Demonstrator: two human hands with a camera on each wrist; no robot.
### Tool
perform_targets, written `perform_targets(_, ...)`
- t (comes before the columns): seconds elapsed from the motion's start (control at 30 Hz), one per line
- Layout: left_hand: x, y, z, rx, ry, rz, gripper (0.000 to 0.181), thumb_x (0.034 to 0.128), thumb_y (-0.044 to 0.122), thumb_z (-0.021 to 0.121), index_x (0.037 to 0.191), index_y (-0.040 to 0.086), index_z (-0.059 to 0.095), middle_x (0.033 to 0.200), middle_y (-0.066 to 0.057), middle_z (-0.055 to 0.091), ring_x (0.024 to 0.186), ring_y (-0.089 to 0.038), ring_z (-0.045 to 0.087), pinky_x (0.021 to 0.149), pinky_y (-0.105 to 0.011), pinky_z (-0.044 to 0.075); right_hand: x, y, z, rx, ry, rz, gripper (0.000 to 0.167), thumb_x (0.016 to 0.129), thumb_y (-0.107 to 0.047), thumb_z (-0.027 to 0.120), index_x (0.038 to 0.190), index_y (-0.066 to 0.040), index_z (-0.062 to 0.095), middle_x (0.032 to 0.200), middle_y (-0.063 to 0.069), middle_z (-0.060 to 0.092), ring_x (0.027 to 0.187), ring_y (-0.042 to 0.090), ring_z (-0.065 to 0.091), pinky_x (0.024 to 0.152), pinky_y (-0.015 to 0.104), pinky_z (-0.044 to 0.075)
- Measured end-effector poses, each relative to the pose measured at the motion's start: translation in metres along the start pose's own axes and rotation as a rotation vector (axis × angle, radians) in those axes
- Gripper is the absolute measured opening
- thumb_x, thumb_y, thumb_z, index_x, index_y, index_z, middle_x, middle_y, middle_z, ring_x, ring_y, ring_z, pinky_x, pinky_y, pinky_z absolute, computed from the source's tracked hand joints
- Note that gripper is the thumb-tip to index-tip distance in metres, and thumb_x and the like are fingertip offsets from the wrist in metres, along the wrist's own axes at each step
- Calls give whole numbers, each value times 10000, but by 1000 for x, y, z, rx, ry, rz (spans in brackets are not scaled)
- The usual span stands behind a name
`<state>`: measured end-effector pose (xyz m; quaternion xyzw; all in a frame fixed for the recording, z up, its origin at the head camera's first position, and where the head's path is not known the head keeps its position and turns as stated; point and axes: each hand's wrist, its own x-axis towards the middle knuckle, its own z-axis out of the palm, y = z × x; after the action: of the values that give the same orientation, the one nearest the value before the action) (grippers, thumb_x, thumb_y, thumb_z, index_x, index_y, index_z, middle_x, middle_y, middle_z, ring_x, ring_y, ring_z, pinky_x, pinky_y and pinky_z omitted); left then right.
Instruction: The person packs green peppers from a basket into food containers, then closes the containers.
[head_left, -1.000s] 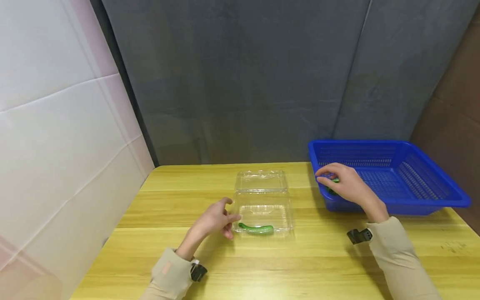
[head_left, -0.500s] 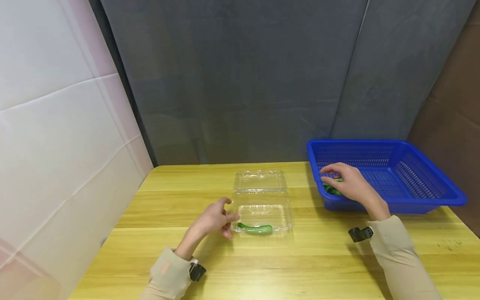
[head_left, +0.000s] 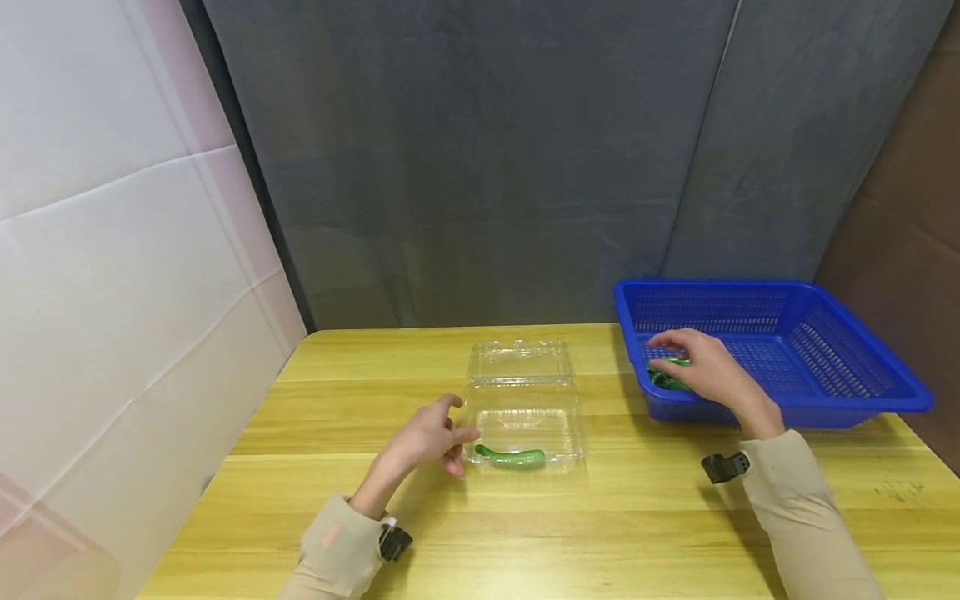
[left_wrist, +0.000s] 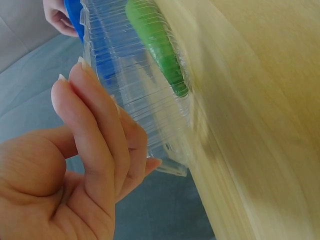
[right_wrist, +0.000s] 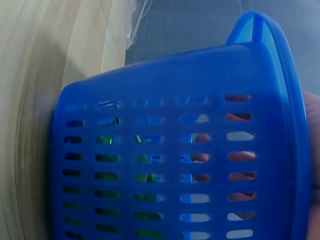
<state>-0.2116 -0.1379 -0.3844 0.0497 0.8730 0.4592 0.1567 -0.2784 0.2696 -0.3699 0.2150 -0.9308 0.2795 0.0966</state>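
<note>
An unlidded clear plastic clamshell box (head_left: 525, 417) lies on the table with its lid folded back. One long green pepper (head_left: 513, 458) lies along its near side; the left wrist view shows the pepper (left_wrist: 157, 47) through the ribbed plastic. My left hand (head_left: 431, 437) is at the box's left edge, fingers loosely bent, holding nothing; whether the fingertips touch the plastic is unclear. Inside the left end of the blue basket (head_left: 825, 408), my right hand (head_left: 708, 367) hovers with thumb and fingers apart, over green peppers (head_left: 663, 379). The basket wall (right_wrist: 165, 75) mostly hides this hand in the right wrist view.
The wooden table (head_left: 525, 533) spreads in front of and left of the box. A dark grey curtain (head_left: 480, 167) hangs behind, a white panel (head_left: 112, 250) stands at left and a brown one (head_left: 900, 192) at right.
My right hand has shifted slightly right within the basket's left end, and more of the green peppers shows beside it. My left hand, the box and its pepper keep their places.
</note>
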Motion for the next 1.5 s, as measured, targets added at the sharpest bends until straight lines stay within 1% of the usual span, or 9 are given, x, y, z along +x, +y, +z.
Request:
perform_targets(0.1, 0, 0, 0, 1, 0, 0, 638, 977, 118, 686, 1474, -79, 337, 695, -148, 617, 465, -189, 635, 646, -329, 624, -1, 2, -1, -3, -15, 13, 315, 952, -174, 730, 1203, 11, 682, 1189, 242, 669, 1103, 435, 617, 940, 599, 510)
perform_targets(0.27, 0, -1, 0, -2, -2, 0, 638, 978, 116, 685, 1474, -79, 336, 691, -148, 614, 467, -199, 638, 619, -332, 621, -2, 5, -3, -4, -37, 30, 325, 953, -177, 728, 1198, 31, 679, 1179, 245, 675, 1093, 430, 625, 942, 600, 509)
perform_targets(0.5, 0, -1, 0, -3, -7, 2, 639, 979, 114, 684, 1473, -82, 330, 685, -147, 613, 471, -213, 643, 596, -330, 618, -4, 7, -5, 1, -64, 38, 301, 947, -166, 730, 1160, 43, 688, 1069, 200, 718, 939, 340, 694, 851, 554, 560)
perform_targets(0.63, 0, 0, 0, 0, -9, 2, 642, 979, 117, 684, 1475, -81, 328, 687, -147, 615, 469, -207, 641, 590, -328, 618, -5, 10, -7, -13, -76, 43, 298, 942, -180, 737, 1141, 38, 693, 1028, 174, 724, 904, 317, 701, 814, 529, 569)
perform_targets(0.77, 0, 0, 0, -1, -4, 5, 645, 978, 119, 685, 1476, -82, 327, 689, -149, 617, 465, -201, 638, 586, -329, 618, -7, 14, -10, -26, -95, 65, 324, 942, -216, 741, 1149, 29, 693, 1024, 157, 720, 916, 321, 692, 809, 528, 562)
perform_targets(1.0, 1, -1, 0, -6, -1, 3, 643, 975, 110, 687, 1474, -82, 328, 689, -152, 615, 461, -193, 634, 599, -330, 620, -8, 14, -14, -54, -154, 112, 373, 949, -257, 730, 1186, 27, 683, 1090, 239, 693, 1018, 431, 642, 859, 602, 521)
perform_targets(1.2, 0, -2, 0, -7, -2, 1, 639, 975, 109, 686, 1473, -78, 332, 689, -151, 614, 470, -210, 641, 584, -330, 617, -7, 14, -15, -46, -207, 124, 370, 959, -274, 716, 1199, 6, 684, 1087, 213, 690, 1016, 417, 634, 840, 594, 523)
perform_targets(1.4, 1, -1, 0, 0, -4, -4, 637, 977, 114, 685, 1475, -69, 333, 697, -151, 615, 474, -208, 643, 579, -326, 614, -7, 16, -16, -57, -213, 134, 374, 963, -263, 708, 1201, 24, 684, 1057, 172, 710, 993, 387, 649, 847, 576, 525)
perform_targets(1.5, 1, 0, 0, -2, -5, -8, 640, 976, 114, 686, 1476, -68, 331, 702, -153, 615, 469, -193, 638, 579, -326, 615, -8, 19, -18, -67, -216, 146, 368, 968, -245, 697, 1193, 46, 679, 1062, 204, 698, 998, 412, 640, 837, 578, 529)
